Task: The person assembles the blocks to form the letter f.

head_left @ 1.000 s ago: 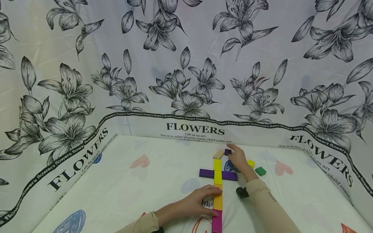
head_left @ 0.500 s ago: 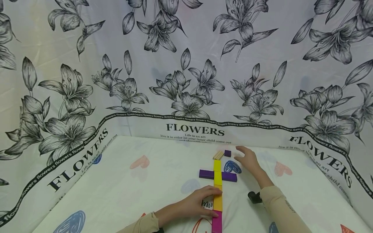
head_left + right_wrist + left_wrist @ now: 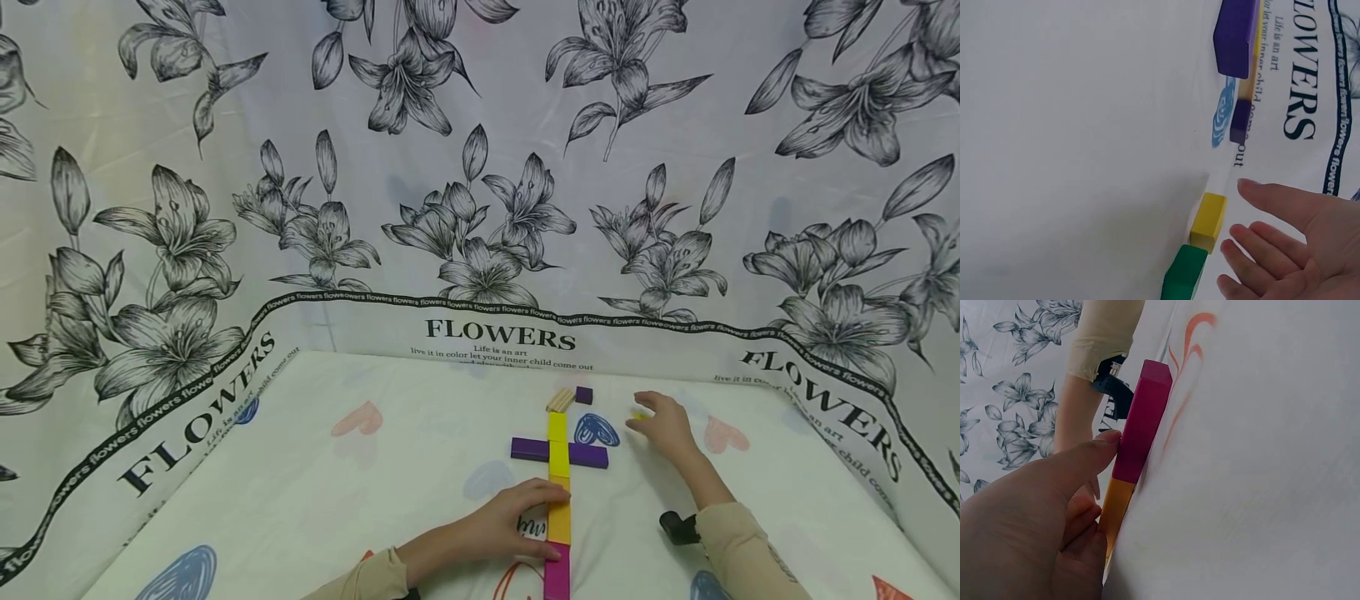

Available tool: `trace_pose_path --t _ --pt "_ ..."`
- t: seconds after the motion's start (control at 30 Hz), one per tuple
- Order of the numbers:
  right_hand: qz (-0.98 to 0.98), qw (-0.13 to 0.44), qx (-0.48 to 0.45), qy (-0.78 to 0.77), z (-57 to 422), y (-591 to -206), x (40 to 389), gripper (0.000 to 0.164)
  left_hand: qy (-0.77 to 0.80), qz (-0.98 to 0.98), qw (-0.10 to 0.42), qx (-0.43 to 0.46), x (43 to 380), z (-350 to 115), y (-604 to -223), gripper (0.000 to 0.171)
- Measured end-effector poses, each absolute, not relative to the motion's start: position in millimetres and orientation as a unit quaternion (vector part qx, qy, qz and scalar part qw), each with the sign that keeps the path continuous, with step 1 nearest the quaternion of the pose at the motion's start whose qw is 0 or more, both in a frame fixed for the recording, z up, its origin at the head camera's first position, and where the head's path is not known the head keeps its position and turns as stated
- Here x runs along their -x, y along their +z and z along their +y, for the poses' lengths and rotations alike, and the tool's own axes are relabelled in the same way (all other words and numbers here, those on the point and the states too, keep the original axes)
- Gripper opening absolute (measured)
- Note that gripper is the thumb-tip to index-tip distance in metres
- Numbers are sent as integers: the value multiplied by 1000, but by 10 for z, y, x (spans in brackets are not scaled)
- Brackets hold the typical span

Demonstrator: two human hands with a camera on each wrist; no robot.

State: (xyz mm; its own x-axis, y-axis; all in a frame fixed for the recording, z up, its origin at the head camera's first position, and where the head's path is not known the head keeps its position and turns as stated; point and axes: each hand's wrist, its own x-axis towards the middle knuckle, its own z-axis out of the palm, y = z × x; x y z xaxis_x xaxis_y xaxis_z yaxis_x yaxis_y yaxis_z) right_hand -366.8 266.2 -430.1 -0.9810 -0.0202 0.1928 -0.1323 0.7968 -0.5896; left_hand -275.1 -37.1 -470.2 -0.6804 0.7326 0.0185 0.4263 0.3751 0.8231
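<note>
My left hand (image 3: 498,525) rests beside a row of blocks, its thumb against the magenta block (image 3: 1141,422) and a fingertip at the orange block (image 3: 559,527). Farther up the row lie two yellow blocks, with a purple block (image 3: 529,449) to the left and another purple block (image 3: 588,456) to the right, forming a cross. Over on the right, my right hand (image 3: 667,429) is spread with nothing in it. Its thumb and fingers are near a loose yellow block (image 3: 1208,220), which adjoins a green block (image 3: 1184,275). The head view hides the green one behind this hand.
Several pale wooden sticks (image 3: 561,400) lie past the far end of the row, beside a small purple block (image 3: 584,395). A white cloth printed with hearts covers the surface. Behind it hangs a flower-print curtain (image 3: 480,208).
My right hand has drawn away from the small purple block and moved right, to the loose yellow block. My left hand has kept its place at the row.
</note>
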Motion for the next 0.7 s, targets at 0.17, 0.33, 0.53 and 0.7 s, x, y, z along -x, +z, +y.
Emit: trace_pose_path --t 0.17,0.33,0.53,0.7 --pt "-951 77 -8 301 2744 -4301 3597 52 431 809 178 -357 2752 -369 -4710 60" --pt "-944 66 17 322 2779 -4368 3544 45 434 809 185 -350 2750 -379 -4710 60" --pt "-941 79 29 328 2793 -4440 3553 40 431 811 186 -349 2739 -378 -4698 60" --pt "-937 94 33 336 2768 -4439 3577 38 430 812 186 -348 2742 -378 -4684 61"
